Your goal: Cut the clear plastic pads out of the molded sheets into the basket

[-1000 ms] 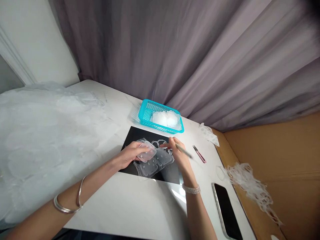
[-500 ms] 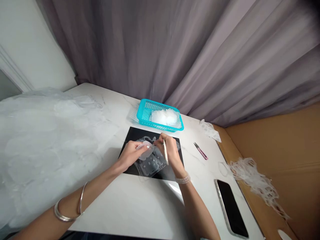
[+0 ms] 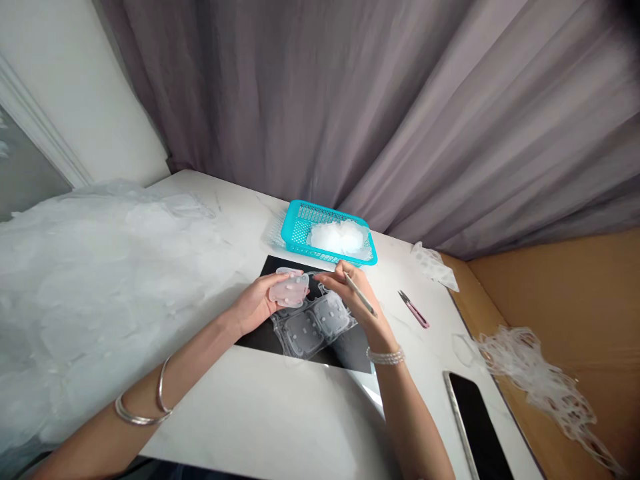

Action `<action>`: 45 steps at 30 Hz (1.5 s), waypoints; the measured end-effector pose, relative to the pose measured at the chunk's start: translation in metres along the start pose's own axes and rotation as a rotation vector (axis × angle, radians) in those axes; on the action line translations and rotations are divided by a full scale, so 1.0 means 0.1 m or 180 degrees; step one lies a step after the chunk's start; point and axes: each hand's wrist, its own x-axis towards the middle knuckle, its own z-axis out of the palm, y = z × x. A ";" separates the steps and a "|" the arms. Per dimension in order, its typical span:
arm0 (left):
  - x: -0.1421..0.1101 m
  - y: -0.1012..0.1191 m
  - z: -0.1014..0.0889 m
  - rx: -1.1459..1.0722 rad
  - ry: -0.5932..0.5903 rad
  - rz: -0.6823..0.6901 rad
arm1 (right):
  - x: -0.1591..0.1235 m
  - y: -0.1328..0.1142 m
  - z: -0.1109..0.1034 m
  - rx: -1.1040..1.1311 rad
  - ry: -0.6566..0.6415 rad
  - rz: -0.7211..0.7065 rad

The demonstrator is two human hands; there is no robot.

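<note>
My left hand [image 3: 253, 303] holds a translucent, rounded-square plastic piece [image 3: 290, 290] with small raised dots, pinched between thumb and fingers. Just right of it, my right hand [image 3: 357, 293] grips a slim pale stick-shaped tool [image 3: 360, 293]; the tool's working tip is hidden or too small to make out. Its fingertips are a little apart from the held piece. Beneath both hands lies a black mat [image 3: 257, 330]. On the mat rests a clear sheet [image 3: 303, 333] with similar rounded-square shapes, partly covered by my hands.
A turquoise basket [image 3: 293, 227] with white translucent pieces stands behind the mat. A large heap of translucent sheets [image 3: 100, 300] covers the left side. To the right are pink-handled thread snips [image 3: 414, 310], a phone [image 3: 477, 427], a white scrap [image 3: 434, 265] and tangled clear offcuts [image 3: 540, 373] over cardboard.
My left hand has turned the translucent piece to show its dotted face. The right hand has drawn away from it to the right, uncovering more of the sheet. The view has shifted slightly left.
</note>
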 end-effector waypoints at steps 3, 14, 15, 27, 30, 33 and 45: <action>-0.01 0.02 0.01 -0.0103 -0.0060 -0.0092 | -0.02 -0.06 0.18 0.1013 -0.0417 0.0144; 0.00 0.06 0.01 -0.0310 -0.0049 -0.0280 | 0.03 0.11 0.17 0.1428 -0.0163 0.0141; -0.01 0.07 0.01 -0.0321 -0.0054 -0.0278 | 0.03 0.11 0.17 0.1435 -0.0167 0.0146; -0.01 0.08 0.00 -0.0293 -0.0088 -0.0309 | 0.05 0.14 0.19 0.1414 -0.0137 0.0268; -0.01 0.08 0.00 -0.0267 -0.0116 -0.0330 | 0.05 0.14 0.20 0.1346 -0.0095 0.0304; -0.01 0.07 0.00 -0.0271 -0.0119 -0.0369 | 0.05 0.14 0.20 0.1348 -0.0078 0.0291; -0.01 0.11 -0.01 -0.0507 -0.0030 -0.0492 | 0.09 0.22 0.11 0.1248 0.0032 0.0215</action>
